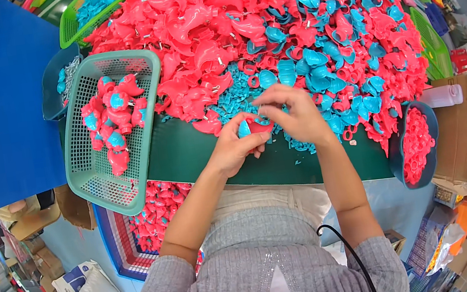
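My left hand [233, 151] is closed around a small red plastic toy part with a blue shell piece [244, 129] on it, just above the green table's [333, 166] near side. Against the same part, my right hand [301, 116] has its thumb and fingertips pinched together; whatever they hold is too small to make out. Behind both hands rises a big heap of curved red plastic pieces [185, 26], with blue shell pieces [318, 76] mixed in on the right. Small blue bits [232, 98] are piled right beyond my fingers.
Left of my hands, a green basket [74, 151] holds several joined red-and-blue parts. Beside it stands a dark tub [50, 92] with small metal pieces. Another dark tub [432, 134] of red rings sits at the right edge. Below is a blue-rimmed crate [109, 240].
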`<state>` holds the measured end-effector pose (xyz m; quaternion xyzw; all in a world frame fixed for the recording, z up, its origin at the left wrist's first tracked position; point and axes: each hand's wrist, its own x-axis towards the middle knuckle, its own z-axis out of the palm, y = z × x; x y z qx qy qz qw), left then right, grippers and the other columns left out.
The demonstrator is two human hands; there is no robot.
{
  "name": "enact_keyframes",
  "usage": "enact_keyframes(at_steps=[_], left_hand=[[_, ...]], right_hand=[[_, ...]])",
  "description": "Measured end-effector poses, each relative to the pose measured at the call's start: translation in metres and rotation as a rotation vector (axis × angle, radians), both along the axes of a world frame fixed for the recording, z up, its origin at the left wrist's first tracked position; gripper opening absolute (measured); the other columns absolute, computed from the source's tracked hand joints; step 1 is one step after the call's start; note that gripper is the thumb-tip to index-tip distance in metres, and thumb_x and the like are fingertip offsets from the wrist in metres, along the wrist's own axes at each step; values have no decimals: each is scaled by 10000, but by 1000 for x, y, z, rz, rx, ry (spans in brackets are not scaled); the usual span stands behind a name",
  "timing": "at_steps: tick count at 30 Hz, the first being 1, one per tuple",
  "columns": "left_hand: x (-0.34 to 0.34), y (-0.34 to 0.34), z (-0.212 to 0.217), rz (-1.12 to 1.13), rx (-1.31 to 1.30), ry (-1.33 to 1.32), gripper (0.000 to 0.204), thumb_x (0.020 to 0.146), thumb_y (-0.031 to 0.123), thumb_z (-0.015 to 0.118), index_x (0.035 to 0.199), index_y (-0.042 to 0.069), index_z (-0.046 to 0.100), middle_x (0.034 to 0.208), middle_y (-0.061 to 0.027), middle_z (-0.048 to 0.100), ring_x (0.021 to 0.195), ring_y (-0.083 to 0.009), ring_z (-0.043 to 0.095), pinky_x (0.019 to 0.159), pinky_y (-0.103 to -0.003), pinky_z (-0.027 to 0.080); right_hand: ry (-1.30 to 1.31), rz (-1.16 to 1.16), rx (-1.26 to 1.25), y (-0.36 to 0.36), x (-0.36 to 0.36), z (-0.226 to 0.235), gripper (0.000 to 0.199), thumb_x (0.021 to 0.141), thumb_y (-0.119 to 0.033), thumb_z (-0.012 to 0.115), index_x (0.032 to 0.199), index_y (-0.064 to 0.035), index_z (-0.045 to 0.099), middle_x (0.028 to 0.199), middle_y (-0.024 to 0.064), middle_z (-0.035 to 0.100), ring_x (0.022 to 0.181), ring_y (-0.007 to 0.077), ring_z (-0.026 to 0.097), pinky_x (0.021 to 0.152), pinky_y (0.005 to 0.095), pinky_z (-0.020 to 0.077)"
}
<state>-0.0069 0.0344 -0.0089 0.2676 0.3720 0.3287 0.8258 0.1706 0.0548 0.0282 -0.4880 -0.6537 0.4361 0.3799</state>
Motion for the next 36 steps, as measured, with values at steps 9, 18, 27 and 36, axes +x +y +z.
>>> enact_keyframes(at_steps=[9,18,27,36], left_hand=[[9,-6,24,-116,34,30,364,772,2,677,1075,50,482,761,-45,575,573,-100,540,444,-211,364],[17,-12,34,-98,57,133,386,764,-2,671,1096,32,477,756,-33,554,558,-90,522,445,-203,356],[21,-16,37,-82,84,129,363,780,41,675,1091,43,487,725,-16,550,544,-71,513,436,-195,346],[23,-25,24,-73,-20,122,390,792,53,662,1144,51,493,715,-27,568,540,-81,524,398,-198,320]], right_hand=[[73,103,21,-15,13,16,68,778,-61,673,835,-26,669,797,52,631,758,155,562,686,287,432],[-123,90,168,-17,13,28,84,763,-90,701,788,-30,648,738,61,608,748,198,567,700,325,432],[-198,5,231,-24,8,29,107,757,-103,707,771,-26,634,723,69,593,746,225,560,666,325,430],[158,76,-152,-18,14,-5,119,802,-124,701,830,-23,644,789,31,602,682,91,545,599,247,430]])
